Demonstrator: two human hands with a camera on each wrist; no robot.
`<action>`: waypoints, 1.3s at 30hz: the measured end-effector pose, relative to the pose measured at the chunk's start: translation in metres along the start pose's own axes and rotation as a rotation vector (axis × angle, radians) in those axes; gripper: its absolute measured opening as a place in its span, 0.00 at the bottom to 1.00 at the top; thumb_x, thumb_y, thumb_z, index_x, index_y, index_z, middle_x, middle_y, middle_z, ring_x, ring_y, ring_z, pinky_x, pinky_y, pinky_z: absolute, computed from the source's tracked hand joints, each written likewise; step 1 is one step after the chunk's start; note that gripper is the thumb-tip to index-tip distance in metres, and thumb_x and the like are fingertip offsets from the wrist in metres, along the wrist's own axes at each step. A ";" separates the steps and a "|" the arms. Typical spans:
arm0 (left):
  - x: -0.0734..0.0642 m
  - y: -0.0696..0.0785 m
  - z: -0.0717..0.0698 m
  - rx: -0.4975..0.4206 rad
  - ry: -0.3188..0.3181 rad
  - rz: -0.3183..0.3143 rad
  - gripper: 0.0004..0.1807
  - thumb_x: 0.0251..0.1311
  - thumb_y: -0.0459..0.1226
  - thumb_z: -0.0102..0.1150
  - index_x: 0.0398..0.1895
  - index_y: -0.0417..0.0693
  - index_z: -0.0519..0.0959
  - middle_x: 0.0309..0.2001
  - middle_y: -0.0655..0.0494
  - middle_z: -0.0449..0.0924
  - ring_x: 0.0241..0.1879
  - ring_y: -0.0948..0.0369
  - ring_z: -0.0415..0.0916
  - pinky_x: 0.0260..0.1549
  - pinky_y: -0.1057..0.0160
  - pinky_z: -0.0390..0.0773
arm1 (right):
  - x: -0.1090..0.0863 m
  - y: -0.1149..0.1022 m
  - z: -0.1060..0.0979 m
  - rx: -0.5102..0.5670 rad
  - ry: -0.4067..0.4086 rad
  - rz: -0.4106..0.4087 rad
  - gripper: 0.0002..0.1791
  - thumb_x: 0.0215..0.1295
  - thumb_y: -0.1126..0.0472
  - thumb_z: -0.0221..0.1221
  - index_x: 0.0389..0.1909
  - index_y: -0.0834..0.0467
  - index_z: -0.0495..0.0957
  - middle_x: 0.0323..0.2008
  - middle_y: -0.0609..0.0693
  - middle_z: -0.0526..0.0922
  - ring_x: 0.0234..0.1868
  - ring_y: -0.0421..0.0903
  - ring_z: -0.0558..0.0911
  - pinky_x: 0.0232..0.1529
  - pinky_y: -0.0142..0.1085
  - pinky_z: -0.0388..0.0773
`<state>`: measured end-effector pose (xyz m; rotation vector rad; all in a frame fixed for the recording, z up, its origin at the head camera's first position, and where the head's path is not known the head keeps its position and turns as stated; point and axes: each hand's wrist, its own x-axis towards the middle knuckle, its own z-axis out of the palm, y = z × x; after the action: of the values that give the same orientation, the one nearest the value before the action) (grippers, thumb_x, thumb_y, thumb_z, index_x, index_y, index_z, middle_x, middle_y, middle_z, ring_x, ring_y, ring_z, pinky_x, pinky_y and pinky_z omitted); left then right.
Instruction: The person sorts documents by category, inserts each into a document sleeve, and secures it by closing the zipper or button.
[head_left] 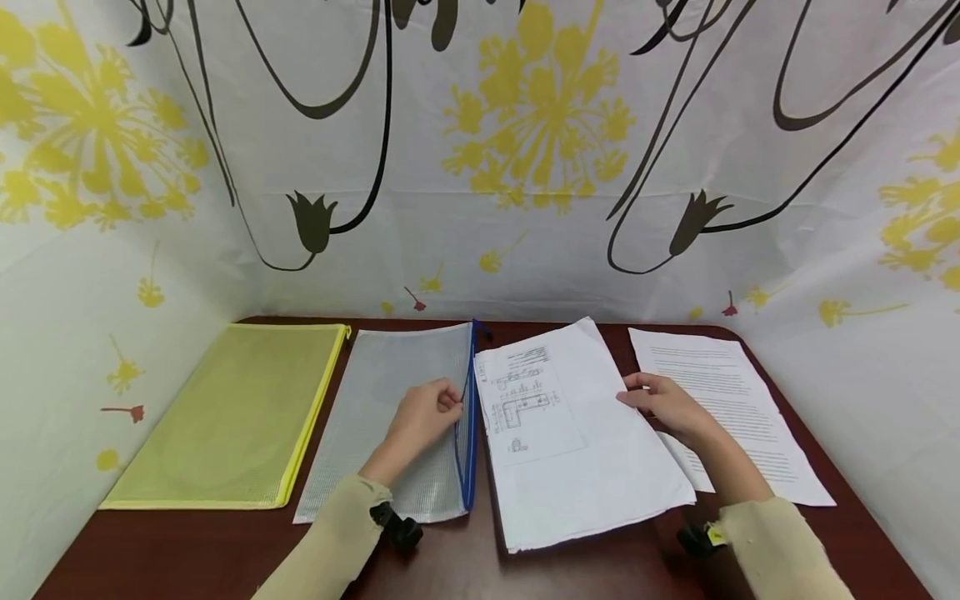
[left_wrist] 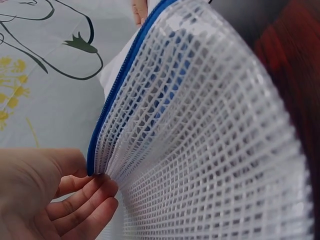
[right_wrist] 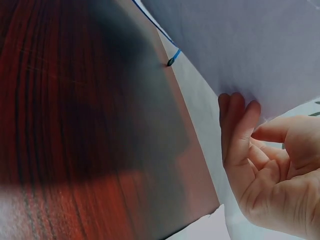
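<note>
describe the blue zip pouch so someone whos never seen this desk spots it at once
On the dark reddish-brown table, find the yellow pouch at the left and the white sheet with a drawing nearer the right. Between them is a pale mesh pouch. Its blue zip sets it apart from the yellow-zipped neighbour.

Your head view faced forward and down; wrist views closely faced your left grip [head_left: 426,410] and right grip [head_left: 667,404]; head and left-wrist views shared the blue zipper [head_left: 469,467].

Across the tabletop [head_left: 187,554], left to right: a first pouch [head_left: 225,417], a second pouch [head_left: 397,367], the drawing sheet [head_left: 577,475], a text page [head_left: 750,417]; behind, a curtain [head_left: 420,167].
</note>
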<state>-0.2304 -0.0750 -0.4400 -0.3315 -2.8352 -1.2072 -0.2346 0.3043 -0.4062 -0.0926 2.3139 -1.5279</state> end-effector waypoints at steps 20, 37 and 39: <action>-0.003 0.008 0.001 -0.012 -0.027 -0.011 0.02 0.62 0.36 0.65 0.33 0.50 0.81 0.33 0.58 0.83 0.34 0.64 0.78 0.38 0.64 0.81 | 0.011 -0.007 0.018 0.018 0.063 -0.039 0.24 0.74 0.60 0.52 0.60 0.74 0.65 0.35 0.43 0.81 0.33 0.36 0.82 0.34 0.34 0.83; -0.003 0.012 0.003 -0.004 -0.031 0.009 0.02 0.62 0.36 0.64 0.32 0.50 0.80 0.32 0.58 0.83 0.33 0.65 0.77 0.37 0.65 0.80 | 0.017 -0.008 0.027 0.033 0.154 -0.034 0.23 0.74 0.60 0.52 0.60 0.73 0.65 0.33 0.40 0.81 0.33 0.34 0.81 0.35 0.32 0.82; -0.004 0.012 0.004 -0.001 -0.031 0.013 0.02 0.62 0.36 0.64 0.32 0.50 0.80 0.32 0.58 0.83 0.33 0.65 0.77 0.36 0.65 0.80 | 0.016 -0.009 0.029 0.042 0.158 -0.030 0.23 0.74 0.60 0.52 0.60 0.73 0.65 0.33 0.41 0.81 0.33 0.34 0.81 0.35 0.33 0.82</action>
<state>-0.2239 -0.0653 -0.4348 -0.3708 -2.8535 -1.2122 -0.2409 0.2713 -0.4128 0.0043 2.4092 -1.6526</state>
